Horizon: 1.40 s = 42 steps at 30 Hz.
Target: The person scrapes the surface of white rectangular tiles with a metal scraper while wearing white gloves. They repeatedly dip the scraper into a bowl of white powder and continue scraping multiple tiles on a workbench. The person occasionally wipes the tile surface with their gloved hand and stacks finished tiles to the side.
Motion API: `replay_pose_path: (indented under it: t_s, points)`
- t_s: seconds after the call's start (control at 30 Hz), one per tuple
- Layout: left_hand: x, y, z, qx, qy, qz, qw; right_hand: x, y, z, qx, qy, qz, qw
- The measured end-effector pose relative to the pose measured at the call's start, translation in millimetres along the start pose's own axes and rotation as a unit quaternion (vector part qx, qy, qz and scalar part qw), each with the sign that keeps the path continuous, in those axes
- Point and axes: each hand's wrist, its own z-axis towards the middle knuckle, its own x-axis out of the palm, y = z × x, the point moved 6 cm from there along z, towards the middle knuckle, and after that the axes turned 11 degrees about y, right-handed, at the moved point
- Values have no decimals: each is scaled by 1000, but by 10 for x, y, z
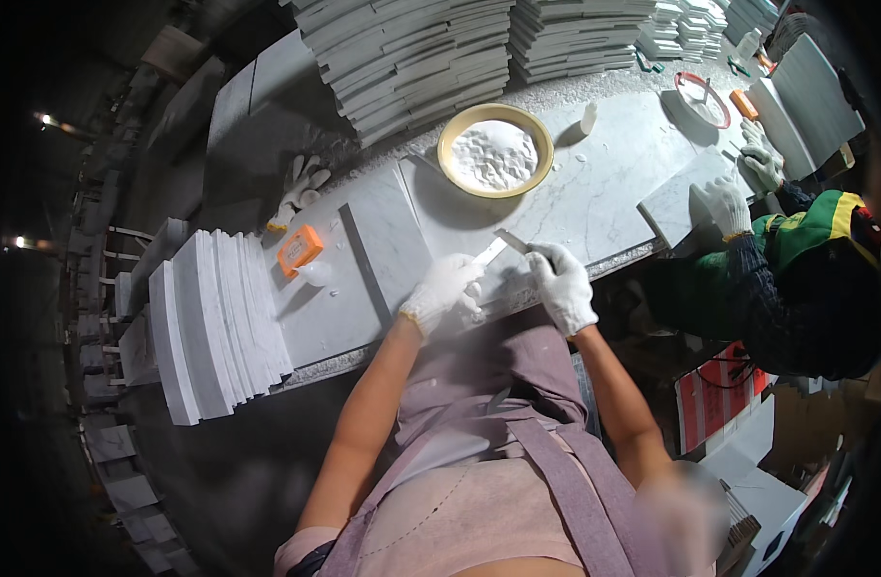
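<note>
Both of my hands wear white knit gloves and are close together over the front edge of the marble table. My left hand (444, 291) is closed on a flat, pale scraper blade (491, 252) that points up and to the right. From my right hand (561, 287), also closed, a darker flat blade (510, 240) sticks out toward the left; its handle is hidden in the glove. The two blades nearly meet at their tips. Just beyond them stands a tan basin (447, 154) of lumpy white paste or powder (495, 156).
Left of me lie a marble slab (386, 252), an orange box (300, 251), a loose glove (300, 190) and a row of upright tiles (219, 322). Tall tile stacks (411, 62) line the back. A small bottle (589, 117) stands right of the basin. At right, a co-worker's gloved hand (724, 206) touches another slab (685, 197).
</note>
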Motion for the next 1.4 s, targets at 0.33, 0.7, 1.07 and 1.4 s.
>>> replay_pose_path:
  t_s: [0.33,0.7,1.07,1.4]
  points:
    - [44,45,16,-15,3,-38,999,341,438,-213,-18,65,-87,994]
    - [60,-70,-55,-14,-8,-15,1000,409,359,-106,2,53,-67,996]
    - [57,-31,-59,-6,6,-38,999,369,343,-40,-1,60,-17,998]
    - [83,-53,-92,13,-30,-37,999,334,630,-62,-45,131,-151,979]
